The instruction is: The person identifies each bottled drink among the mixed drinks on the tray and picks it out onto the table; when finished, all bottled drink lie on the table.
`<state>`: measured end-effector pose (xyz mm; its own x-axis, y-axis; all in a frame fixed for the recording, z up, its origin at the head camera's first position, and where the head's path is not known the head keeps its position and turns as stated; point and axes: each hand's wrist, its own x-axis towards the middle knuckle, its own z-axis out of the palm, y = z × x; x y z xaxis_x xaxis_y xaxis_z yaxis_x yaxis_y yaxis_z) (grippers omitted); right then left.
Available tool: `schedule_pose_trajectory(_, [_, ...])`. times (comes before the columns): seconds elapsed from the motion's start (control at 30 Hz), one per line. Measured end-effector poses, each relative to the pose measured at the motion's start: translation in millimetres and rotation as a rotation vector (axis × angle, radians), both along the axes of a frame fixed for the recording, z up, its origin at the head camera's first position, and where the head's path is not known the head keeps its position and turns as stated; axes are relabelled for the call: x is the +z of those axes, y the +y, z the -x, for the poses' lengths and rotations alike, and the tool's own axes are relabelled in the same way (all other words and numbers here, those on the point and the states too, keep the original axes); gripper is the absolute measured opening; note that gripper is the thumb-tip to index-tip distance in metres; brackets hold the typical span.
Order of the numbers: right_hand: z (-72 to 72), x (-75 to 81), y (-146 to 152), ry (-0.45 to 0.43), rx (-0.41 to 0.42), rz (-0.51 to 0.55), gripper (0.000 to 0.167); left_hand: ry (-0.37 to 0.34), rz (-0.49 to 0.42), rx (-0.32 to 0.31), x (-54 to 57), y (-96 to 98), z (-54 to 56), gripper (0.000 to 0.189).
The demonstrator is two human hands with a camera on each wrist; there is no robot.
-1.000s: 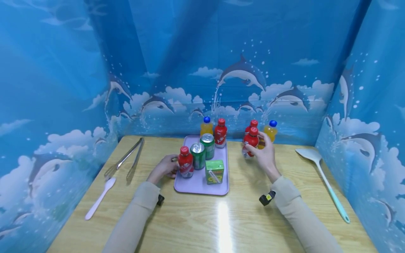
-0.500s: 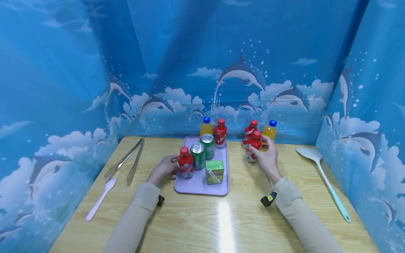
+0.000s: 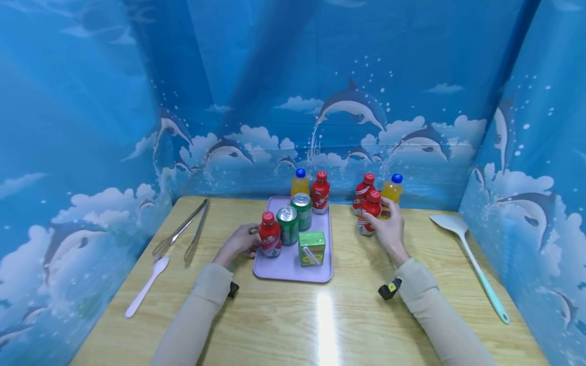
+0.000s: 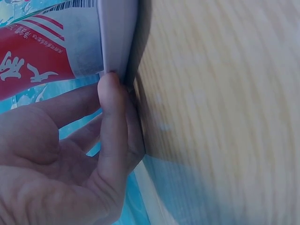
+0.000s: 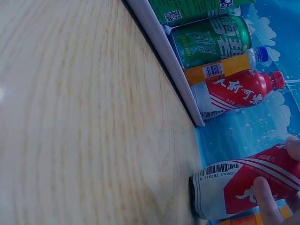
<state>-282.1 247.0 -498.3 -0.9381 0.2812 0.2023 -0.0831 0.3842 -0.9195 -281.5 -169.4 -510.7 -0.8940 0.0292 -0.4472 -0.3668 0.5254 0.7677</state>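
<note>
My right hand [image 3: 390, 227] grips a red cola bottle [image 3: 370, 207], thumb on one side and fingers on the other. The bottle stands near upright, its base close to the tabletop in the right wrist view. Behind it are another red cola bottle [image 3: 363, 190] and an orange drink bottle [image 3: 391, 190] with a blue cap. My left hand [image 3: 237, 242] pinches the left edge of a lilac tray [image 3: 288, 273]; in the left wrist view the thumb [image 4: 111, 93] presses on the rim. Right beside those fingers, a red cola bottle [image 3: 269, 236] stands on the tray.
Also on the tray are two green cans [image 3: 287, 223], a green juice box [image 3: 312, 249], a red cola bottle [image 3: 320, 193] and an orange drink bottle [image 3: 299, 184]. Metal tongs [image 3: 192, 239] and a pink spoon [image 3: 147, 288] lie left; a turquoise-handled spatula [image 3: 480, 274] lies right. Dolphin-print curtains surround the table.
The right hand has shifted the gripped cola bottle a little right and toward me, uncovering more of the cola bottle behind it. The left hand keeps its place at the tray.
</note>
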Motion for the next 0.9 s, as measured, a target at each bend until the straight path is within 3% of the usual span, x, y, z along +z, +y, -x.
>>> schedule_pose_trajectory(0.2, [-2.0,-2.4,3,0.002,0.020,-0.002,0.068,0.001,-0.011,-0.007,-0.3,-0.3,0.0,0.066])
schedule_pose_trajectory(0.47, [-5.9,-2.0,4,-0.026,0.052,-0.135,0.072,-0.006,-0.009,-0.015,2.5,-1.2,-0.6,0.065])
schedule_pose_trajectory(0.63, [-8.0,9.1,-3,-0.071,-0.015,-0.116,0.082,-0.005,-0.011,-0.011,0.8,-1.7,0.4,0.064])
schedule_pose_trajectory(0.77, [-7.6,24.6,-13,0.032,-0.105,-0.100,0.081,0.002,-0.013,-0.017,-0.8,-1.9,0.4,0.063])
schedule_pose_trajectory(0.9, [-7.7,42.3,-24,0.231,-0.113,-0.178,0.074,-0.001,-0.007,-0.015,-0.2,-2.2,0.3,0.064])
